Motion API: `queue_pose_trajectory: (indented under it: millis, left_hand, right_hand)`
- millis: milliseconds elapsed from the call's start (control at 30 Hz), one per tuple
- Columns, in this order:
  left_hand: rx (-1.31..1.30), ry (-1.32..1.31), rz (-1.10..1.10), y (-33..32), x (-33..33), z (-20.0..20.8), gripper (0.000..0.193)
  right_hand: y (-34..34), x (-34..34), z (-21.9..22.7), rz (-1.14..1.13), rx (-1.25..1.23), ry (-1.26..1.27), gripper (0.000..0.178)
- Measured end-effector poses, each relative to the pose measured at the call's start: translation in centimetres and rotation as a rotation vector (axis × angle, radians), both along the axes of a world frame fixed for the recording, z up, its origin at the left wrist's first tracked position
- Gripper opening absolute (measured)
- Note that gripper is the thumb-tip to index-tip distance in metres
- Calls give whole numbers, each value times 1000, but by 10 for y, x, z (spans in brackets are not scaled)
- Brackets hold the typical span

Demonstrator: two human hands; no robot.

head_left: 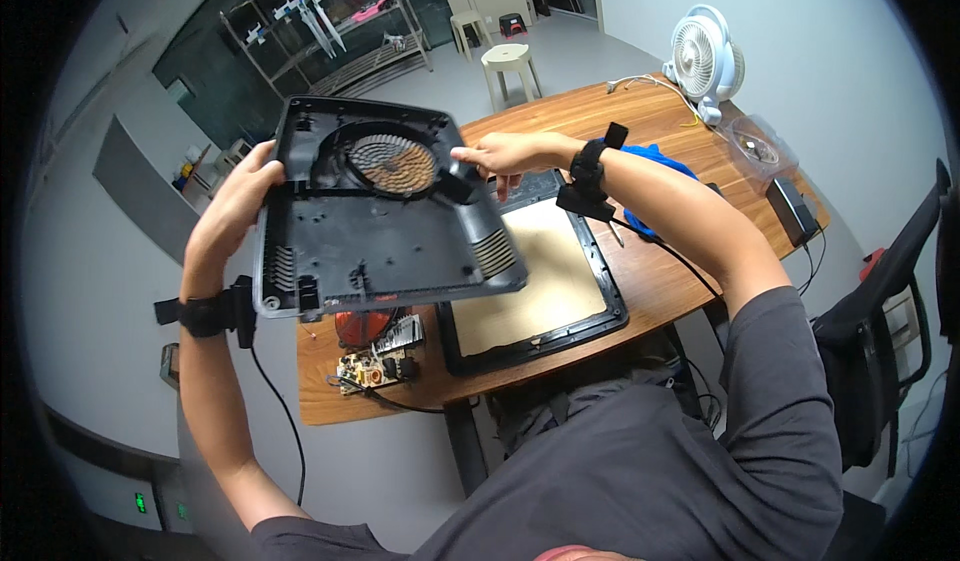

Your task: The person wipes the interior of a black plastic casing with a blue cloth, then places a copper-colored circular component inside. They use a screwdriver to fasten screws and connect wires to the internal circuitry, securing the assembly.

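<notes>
Both my hands hold up a black plastic housing (pixel 360 231), tilted above the table. A round vent grille (pixel 395 166) and slotted vents show on its inner side. My left hand (pixel 238 201) is closed on its left edge, thumb over the rim. At the upper right edge, my right hand (pixel 508 156) grips with the thumb on top. Below lies a black rectangular frame (pixel 612 301) with a tan panel (pixel 530 291) in it, partly hidden by the housing. A circuit board (pixel 365 369) with a heat sink (pixel 403 333) sits beside a red round part (pixel 360 327), also partly covered.
Past my right wrist lie a blue cloth (pixel 645 223) and a thin pointed tool (pixel 617 234). A white fan (pixel 702 61), a clear plastic container (pixel 757 147) and a black box (pixel 792 211) stand on the right. A black chair (pixel 875 351) is at the right; stools (pixel 510 59) stand beyond the table.
</notes>
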State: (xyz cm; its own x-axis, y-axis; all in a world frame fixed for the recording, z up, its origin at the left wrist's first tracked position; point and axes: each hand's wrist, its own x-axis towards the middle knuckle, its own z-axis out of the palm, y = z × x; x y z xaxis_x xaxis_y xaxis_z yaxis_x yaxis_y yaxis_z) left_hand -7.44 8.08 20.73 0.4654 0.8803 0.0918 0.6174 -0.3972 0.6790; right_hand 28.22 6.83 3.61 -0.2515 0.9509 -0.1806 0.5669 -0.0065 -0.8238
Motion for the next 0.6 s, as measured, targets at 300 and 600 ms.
queue_pose_trajectory:
  millis: [300,600]
  left_hand:
    - [-218,54,-203,3,41,-135,55]
    - [-509,143,-299,-12,60,-192,40]
  right_hand:
    - [-64,74,-14,-178,91,-217,35]
    - [-104,72,-42,-207,-2,-306,32]
